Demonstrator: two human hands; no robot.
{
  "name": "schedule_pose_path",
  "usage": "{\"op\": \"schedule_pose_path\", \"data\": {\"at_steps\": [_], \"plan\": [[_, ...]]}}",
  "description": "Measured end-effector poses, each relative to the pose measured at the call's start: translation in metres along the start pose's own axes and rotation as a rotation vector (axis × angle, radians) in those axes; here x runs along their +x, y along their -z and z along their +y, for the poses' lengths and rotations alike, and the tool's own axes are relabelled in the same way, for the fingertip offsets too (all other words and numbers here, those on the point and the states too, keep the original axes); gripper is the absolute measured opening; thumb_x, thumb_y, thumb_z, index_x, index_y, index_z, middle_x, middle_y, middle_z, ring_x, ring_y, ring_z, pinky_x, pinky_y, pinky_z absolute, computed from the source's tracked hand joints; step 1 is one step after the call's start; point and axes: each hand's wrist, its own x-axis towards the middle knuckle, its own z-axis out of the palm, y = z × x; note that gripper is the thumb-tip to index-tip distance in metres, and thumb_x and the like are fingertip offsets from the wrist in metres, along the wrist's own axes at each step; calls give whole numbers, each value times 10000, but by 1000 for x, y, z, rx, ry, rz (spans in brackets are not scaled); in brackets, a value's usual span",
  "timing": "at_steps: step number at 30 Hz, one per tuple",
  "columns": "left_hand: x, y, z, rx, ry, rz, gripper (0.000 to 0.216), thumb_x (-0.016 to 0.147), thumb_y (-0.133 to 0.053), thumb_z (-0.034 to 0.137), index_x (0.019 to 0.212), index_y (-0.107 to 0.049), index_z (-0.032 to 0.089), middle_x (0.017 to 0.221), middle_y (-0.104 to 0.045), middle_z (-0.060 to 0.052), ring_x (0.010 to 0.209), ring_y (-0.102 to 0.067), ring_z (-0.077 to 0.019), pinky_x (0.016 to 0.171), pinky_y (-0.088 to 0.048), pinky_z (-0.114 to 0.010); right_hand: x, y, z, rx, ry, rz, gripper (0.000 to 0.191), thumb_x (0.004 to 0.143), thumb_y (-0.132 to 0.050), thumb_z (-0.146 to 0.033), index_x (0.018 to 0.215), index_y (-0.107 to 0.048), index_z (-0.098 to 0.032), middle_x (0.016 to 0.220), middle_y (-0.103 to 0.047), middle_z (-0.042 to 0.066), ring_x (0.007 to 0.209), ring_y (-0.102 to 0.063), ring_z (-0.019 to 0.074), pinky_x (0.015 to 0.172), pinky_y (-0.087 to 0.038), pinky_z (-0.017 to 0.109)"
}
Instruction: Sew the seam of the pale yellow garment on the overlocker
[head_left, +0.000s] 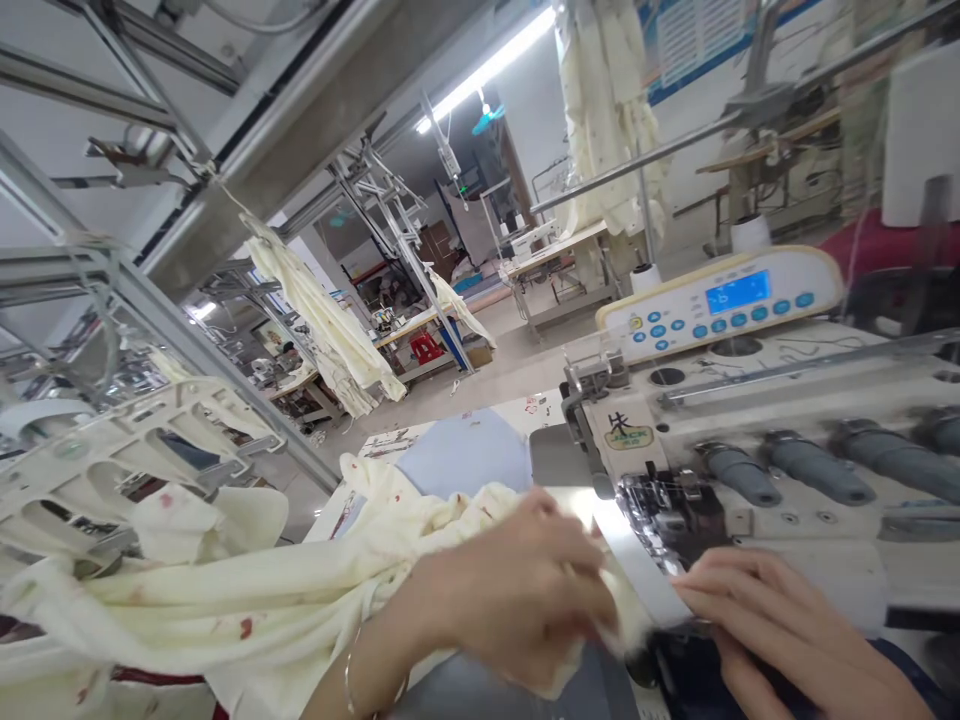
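My left hand, a little blurred, is over the machine bed with its fingers curled on cream fabric. That fabric has small reddish marks and runs in bunched folds to the left. My right hand is beside the sewing head, fingers together and fingertips at the edge of a flat white strip. The strip slants down from the lit needle area of the sewing machine. My left fingertips are partly smeared, and the underside of my right hand is hidden.
A control panel with a blue screen tops the machine. Grey tubular parts project from its front. At left is a cream plastic hanger rack beside the fabric. Behind are hanging garments, metal rails and other sewing tables.
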Motion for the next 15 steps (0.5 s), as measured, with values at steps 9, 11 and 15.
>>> {"op": "schedule_pose_path", "data": {"at_steps": [9, 11, 15], "plan": [[10, -28, 42, 19, -36, 217, 191, 989, -432, 231, 902, -597, 187, 697, -622, 38, 650, -527, -96, 782, -366, -283, 19, 5, -32, 151, -185, 50, 372, 736, -389, -69, 994, -613, -216, 1050, -652, 46, 1044, -628, 131, 877, -521, 203], [9, -24, 41, -41, -57, 266, 150, 964, -452, 195, 884, -579, 186, 736, -644, 35, 692, -550, -94, 811, -357, -283, 6, 8, -39, 203, -175, 50, 341, 783, -417, -90, 1021, -629, -213, 1046, -661, 58, 1042, -634, 163, 870, -536, 232], [11, -23, 31, -140, -65, 245, 328, 749, -471, 13, 1005, -553, 201, 955, -667, 10, 888, -576, -128, 914, -351, -299, -18, 10, -46, 211, -197, 53, 165, 851, -540, -205, 972, -653, -207, 947, -671, 60, 920, -656, 180, 785, -554, 217]]}}
